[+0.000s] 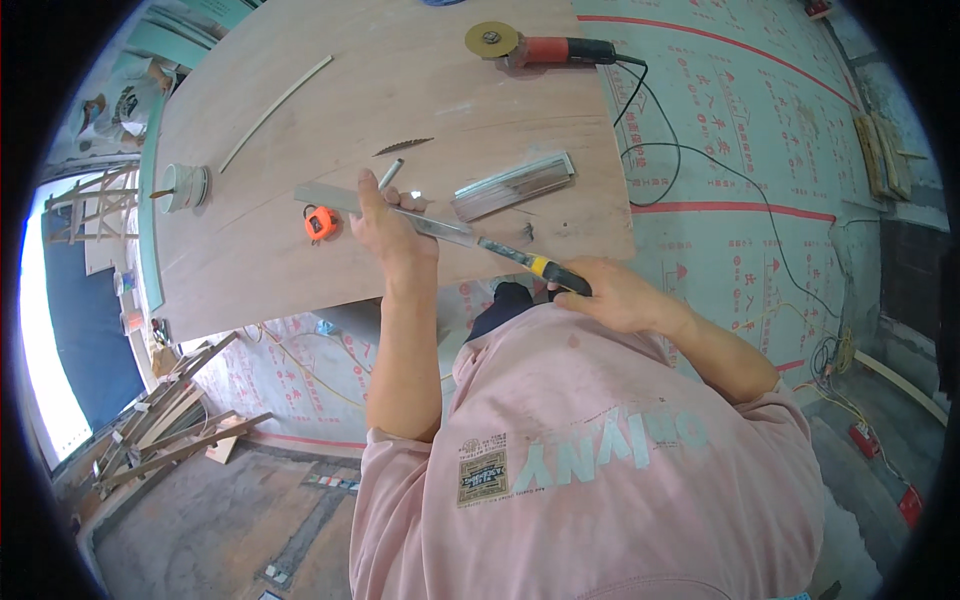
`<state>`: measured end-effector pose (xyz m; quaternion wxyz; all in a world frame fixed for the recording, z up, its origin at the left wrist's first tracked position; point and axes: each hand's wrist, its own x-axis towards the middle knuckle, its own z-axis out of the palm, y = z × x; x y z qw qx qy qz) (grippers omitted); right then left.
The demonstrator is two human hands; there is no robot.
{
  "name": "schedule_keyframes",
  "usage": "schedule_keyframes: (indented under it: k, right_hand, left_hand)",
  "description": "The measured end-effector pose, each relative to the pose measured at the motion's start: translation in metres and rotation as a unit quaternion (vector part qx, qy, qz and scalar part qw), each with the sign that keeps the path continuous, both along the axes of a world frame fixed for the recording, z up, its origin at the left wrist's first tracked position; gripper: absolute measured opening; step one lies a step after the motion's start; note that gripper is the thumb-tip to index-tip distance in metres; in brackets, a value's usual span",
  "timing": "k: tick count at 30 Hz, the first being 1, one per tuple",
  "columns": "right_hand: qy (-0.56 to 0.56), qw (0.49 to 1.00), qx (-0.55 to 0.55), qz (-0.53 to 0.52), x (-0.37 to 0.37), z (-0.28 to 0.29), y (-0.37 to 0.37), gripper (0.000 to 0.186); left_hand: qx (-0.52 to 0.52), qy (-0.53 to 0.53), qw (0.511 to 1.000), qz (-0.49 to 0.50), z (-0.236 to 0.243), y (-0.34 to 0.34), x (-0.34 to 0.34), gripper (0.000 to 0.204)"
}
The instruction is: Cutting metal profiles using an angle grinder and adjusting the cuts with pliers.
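Note:
My left hand (385,220) is closed round a long silver metal strip (325,196), held slantwise above the wooden board. My right hand (610,293) grips the black end of a utility knife (515,254) with a yellow band. The knife's far end meets the strip's right end; whether it touches cannot be made out. An orange tape measure (320,224) lies left of my left wrist. By my left fingertips is a short metal piece (391,174), with a dark serrated blade (403,146) beyond it. Silver metal profiles (513,187) lie together to the right.
On the wooden board (300,270) are an angle grinder (545,50) with its cord, a thin pale strip (275,115) and a white bucket (185,188). The cable (745,180) runs over printed floor sheeting (720,255). Scrap timber (190,430) is piled at lower left.

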<state>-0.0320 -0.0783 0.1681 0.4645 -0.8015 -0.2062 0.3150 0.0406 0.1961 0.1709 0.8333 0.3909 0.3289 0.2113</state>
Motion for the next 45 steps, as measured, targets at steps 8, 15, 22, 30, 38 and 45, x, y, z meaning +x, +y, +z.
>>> schedule_keyframes:
  k: [8,15,22,30,38,45]
  right_hand:
    - [-0.053,0.998,-0.037,0.021,0.003,-0.001,0.019,0.037]
    - [-0.043,0.997,-0.051,0.037,0.007,-0.001,0.019,0.034]
    - [-0.055,0.997,-0.043,0.02,0.01,-0.007,0.023,0.028]
    - [-0.087,0.987,-0.134,0.004,0.033,-0.024,0.019,0.023]
    - [-0.028,0.97,-0.239,0.029,0.044,-0.006,0.019,0.027]
    - [0.268,0.963,-0.04,-0.01,0.047,-0.002,-0.007,0.028]
  left_hand:
    - [0.033,0.045,0.998,0.004,-0.006,-0.006,-0.005,0.043]
    - [0.02,0.054,0.998,-0.007,-0.006,-0.004,-0.003,0.041]
    - [-0.022,0.049,0.999,-0.001,-0.014,0.002,-0.004,0.037]
    - [0.091,-0.083,0.991,-0.049,-0.036,0.001,-0.015,0.029]
    - [0.329,-0.064,0.932,-0.141,-0.052,-0.03,-0.033,0.034]
    - [-0.103,-0.102,0.984,-0.099,-0.019,0.028,-0.025,0.039]
